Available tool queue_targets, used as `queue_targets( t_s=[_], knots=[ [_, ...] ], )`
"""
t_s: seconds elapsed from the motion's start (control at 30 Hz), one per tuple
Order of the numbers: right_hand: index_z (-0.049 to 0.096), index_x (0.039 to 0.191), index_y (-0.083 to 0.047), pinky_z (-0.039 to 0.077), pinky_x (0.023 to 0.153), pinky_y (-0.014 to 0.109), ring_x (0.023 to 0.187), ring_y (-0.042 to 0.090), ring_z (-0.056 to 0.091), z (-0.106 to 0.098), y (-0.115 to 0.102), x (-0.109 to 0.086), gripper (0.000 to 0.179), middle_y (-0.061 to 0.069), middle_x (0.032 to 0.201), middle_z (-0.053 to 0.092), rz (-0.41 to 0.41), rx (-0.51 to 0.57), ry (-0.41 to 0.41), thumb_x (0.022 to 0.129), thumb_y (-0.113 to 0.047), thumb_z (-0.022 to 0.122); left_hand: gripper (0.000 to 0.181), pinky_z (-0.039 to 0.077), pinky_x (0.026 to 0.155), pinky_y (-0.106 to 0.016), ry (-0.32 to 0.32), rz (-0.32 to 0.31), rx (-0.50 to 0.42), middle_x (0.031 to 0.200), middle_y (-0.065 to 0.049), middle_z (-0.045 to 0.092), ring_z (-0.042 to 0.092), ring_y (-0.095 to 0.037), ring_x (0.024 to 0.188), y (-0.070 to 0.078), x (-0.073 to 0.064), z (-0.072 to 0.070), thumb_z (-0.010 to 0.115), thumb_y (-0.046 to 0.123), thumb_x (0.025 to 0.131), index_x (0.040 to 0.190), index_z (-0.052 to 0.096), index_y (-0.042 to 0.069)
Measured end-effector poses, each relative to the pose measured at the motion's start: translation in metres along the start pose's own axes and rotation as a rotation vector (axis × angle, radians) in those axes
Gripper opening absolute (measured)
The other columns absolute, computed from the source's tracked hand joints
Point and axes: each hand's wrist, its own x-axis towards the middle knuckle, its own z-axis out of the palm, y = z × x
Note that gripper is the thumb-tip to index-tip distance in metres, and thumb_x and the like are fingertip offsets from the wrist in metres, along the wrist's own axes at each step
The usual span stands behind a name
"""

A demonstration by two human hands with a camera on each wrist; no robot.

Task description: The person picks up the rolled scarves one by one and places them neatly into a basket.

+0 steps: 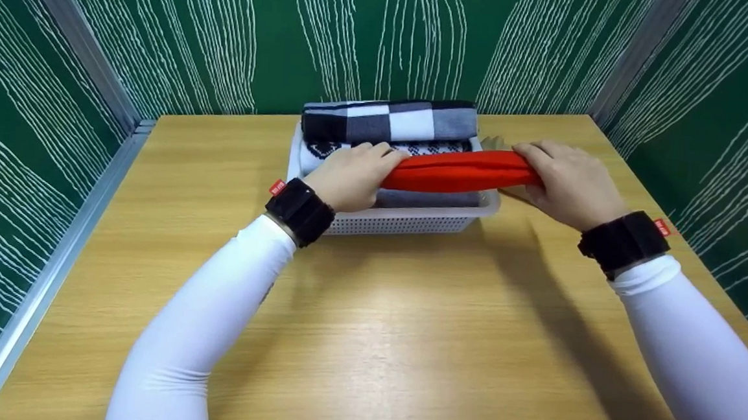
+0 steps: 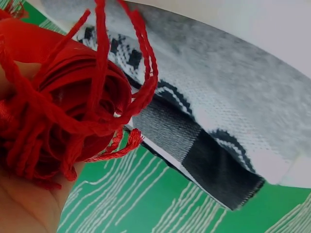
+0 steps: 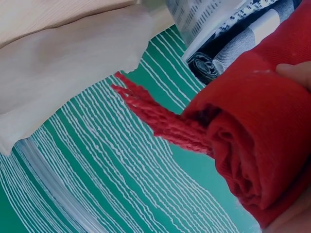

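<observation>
A rolled red scarf [image 1: 464, 171] with fringed ends stretches between both hands, over the front part of a white plastic basket [image 1: 405, 225]. My left hand [image 1: 353, 173] grips one end; its red tassels [image 2: 99, 63] dangle over the fingers in the left wrist view. The other end is gripped by my right hand [image 1: 574, 183], and the spiral of the roll [image 3: 238, 150] shows in the right wrist view. Inside the basket lie a rolled black, grey and white checked scarf [image 1: 389, 121] at the back, a black-and-white patterned knit [image 1: 322, 150], and a grey cloth [image 1: 426, 199] in front.
A beige cloth-like item [image 3: 77, 63] lies on the table beyond my right hand, mostly hidden in the head view. The wooden table [image 1: 366, 339] is bounded by green walls [image 1: 183, 36] with white wavy lines at the back and sides.
</observation>
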Motion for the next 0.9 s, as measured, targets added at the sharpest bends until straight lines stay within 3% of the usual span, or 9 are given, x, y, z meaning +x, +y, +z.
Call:
queue_targets(
  t_s=[0.27,0.73,0.9],
  knots=[
    [0.065,0.139,0.003,0.063,0.085,0.062,0.091,0.044,0.07,0.005,-0.006,0.005,0.059,0.025,0.114,0.073,-0.029,0.001,0.008,0.089,-0.017,0.091,0.059,0.063,0.098,-0.054,-0.01,-0.015,0.008,0.136,-0.014,0.065,0.068,-0.036,0.121,-0.007,-0.008,-0.001,0.065,0.008,0.101,0.158,0.049,0.013],
    [0.064,0.143,0.002,0.064,0.09,0.062,0.096,0.043,0.073,0.012,-0.018,0.014,0.057,0.025,0.116,0.073,-0.038,0.009,-0.038,0.09,-0.001,0.084,0.049,0.058,0.109,-0.051,-0.037,-0.032,-0.058,0.133,-0.014,0.067,0.067,-0.034,0.122,-0.024,-0.021,-0.002,0.058,0.008,0.106,0.155,0.053,0.009],
    [0.063,0.144,0.003,0.063,0.093,0.063,0.101,0.046,0.075,0.016,-0.021,0.017,0.057,0.027,0.124,0.074,-0.05,0.02,-0.051,0.092,-0.005,0.084,0.049,0.058,0.11,-0.05,-0.047,-0.032,-0.063,0.133,-0.014,0.068,0.068,-0.033,0.122,-0.03,-0.025,0.002,0.06,0.007,0.106,0.154,0.053,0.009]
  ],
)
